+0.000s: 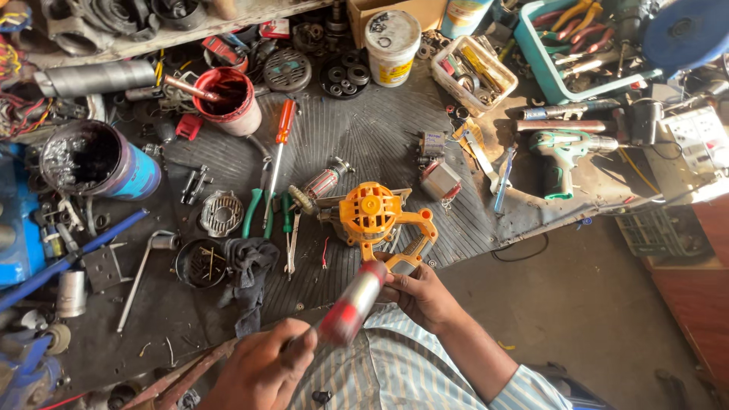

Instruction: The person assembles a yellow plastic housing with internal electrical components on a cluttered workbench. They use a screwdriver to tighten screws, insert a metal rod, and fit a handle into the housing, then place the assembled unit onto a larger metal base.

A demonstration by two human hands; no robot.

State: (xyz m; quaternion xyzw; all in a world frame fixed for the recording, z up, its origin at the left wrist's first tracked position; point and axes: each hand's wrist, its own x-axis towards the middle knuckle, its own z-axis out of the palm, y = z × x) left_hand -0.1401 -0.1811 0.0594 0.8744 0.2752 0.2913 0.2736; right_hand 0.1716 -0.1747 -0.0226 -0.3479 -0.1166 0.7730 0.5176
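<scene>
An orange power-tool housing [371,215] lies on the ribbed black mat [380,129], its handle pointing toward me. My right hand [422,298] grips the end of that handle [414,249]. My left hand [260,372] is closed around a tool with a grey and red grip [353,305]. This tool is blurred and angled up toward the housing, its far end close to the handle. What kind of tool it is cannot be told.
Near the housing lie a motor armature [326,182], a red-handled screwdriver [282,130], green-handled pliers [253,212] and a black rag [247,267]. A green drill [566,156] lies at right, a teal tray [531,53] of tools behind it. A red tub [228,100] and a blue can [114,163] sit at left.
</scene>
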